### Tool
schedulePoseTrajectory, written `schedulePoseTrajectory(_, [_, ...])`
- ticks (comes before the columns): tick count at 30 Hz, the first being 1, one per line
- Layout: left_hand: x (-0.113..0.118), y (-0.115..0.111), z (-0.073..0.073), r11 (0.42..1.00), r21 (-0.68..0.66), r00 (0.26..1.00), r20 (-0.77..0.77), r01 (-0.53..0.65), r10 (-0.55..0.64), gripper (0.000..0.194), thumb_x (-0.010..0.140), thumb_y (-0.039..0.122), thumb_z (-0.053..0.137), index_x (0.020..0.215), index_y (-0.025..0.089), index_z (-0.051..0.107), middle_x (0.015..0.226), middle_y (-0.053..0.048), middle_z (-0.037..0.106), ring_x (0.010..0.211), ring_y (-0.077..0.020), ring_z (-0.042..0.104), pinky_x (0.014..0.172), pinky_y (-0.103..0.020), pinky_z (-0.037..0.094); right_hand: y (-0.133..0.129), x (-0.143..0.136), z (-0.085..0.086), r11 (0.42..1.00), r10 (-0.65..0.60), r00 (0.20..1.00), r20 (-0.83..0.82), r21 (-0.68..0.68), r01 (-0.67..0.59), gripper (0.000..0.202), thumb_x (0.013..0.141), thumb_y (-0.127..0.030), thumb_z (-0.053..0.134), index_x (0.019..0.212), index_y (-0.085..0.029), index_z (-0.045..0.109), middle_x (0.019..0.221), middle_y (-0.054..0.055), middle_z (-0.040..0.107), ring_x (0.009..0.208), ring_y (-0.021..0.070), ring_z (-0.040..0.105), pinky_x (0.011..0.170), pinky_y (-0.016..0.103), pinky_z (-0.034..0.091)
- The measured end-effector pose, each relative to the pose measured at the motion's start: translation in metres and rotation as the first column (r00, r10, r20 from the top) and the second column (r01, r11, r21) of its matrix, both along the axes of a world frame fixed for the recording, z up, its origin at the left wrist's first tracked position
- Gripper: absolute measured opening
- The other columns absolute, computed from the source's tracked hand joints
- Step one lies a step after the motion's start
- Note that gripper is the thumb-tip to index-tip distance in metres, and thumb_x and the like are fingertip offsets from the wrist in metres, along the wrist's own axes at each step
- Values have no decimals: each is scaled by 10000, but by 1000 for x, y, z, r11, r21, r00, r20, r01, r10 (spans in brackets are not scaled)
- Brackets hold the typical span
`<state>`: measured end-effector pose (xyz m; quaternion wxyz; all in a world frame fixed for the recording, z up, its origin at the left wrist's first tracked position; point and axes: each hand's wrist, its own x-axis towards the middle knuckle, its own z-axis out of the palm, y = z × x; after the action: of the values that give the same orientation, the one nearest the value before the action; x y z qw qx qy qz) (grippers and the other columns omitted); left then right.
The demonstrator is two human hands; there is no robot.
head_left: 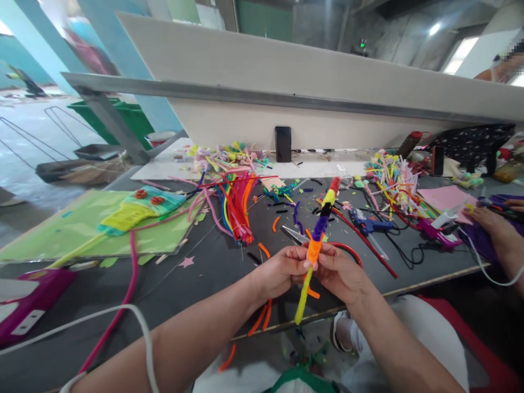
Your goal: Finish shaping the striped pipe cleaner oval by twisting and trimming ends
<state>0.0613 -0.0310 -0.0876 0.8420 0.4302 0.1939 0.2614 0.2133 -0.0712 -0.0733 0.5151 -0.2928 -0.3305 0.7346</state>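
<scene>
A stick wrapped in fuzzy pipe cleaner (320,226) stands tilted over the table's front edge, banded red, yellow, black, purple and orange, with a yellow-green lower end. My left hand (286,268) pinches it from the left at the orange band. My right hand (336,268) grips the same band from the right, fingers closed. Short orange ends stick out around my fingers. Just behind my hands lie scissors (295,236), partly hidden, and a red pipe cleaner (347,249). A bundle of red and orange pipe cleaners (241,210) lies further back.
A blue glue gun (371,222) with black cable lies right of centre. A phone (283,144) leans on the white board. Yellow and teal fuzzy work (135,212) rests on a green sheet at left, near a magenta power strip (35,303). Another person's hand (489,221) is at far right.
</scene>
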Motion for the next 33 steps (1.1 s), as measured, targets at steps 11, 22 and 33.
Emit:
schedulePoseTrajectory(11, [1, 1, 2, 983, -15, 983, -47, -181, 180, 299, 606, 337, 769, 682, 102, 600, 549, 42, 416, 449, -18, 246, 448, -198, 143, 4, -6, 1, 963, -254, 958, 133, 127, 238, 152, 605, -241, 767, 738, -217, 694, 714, -3, 673, 643, 142, 589, 685, 290, 472])
schedulePoseTrajectory(22, [3, 9, 1, 976, 140, 973, -138, -167, 186, 362, 619, 375, 757, 816, 111, 608, 568, 63, 396, 466, -21, 197, 446, -215, 115, 0, -1, 7, 927, -368, 795, 482, 124, 354, 261, 632, -329, 738, 844, -198, 660, 627, -33, 638, 487, 116, 500, 461, 232, 370])
schedulePoseTrajectory(33, [6, 7, 3, 976, 115, 947, -243, -185, 208, 354, 578, 386, 769, 703, 104, 595, 526, 57, 420, 416, -16, 232, 415, -205, 127, 5, 6, -1, 889, -457, 600, 656, 331, 316, 205, 688, -327, 675, 847, -197, 671, 684, 4, 673, 638, 193, 598, 532, 275, 442])
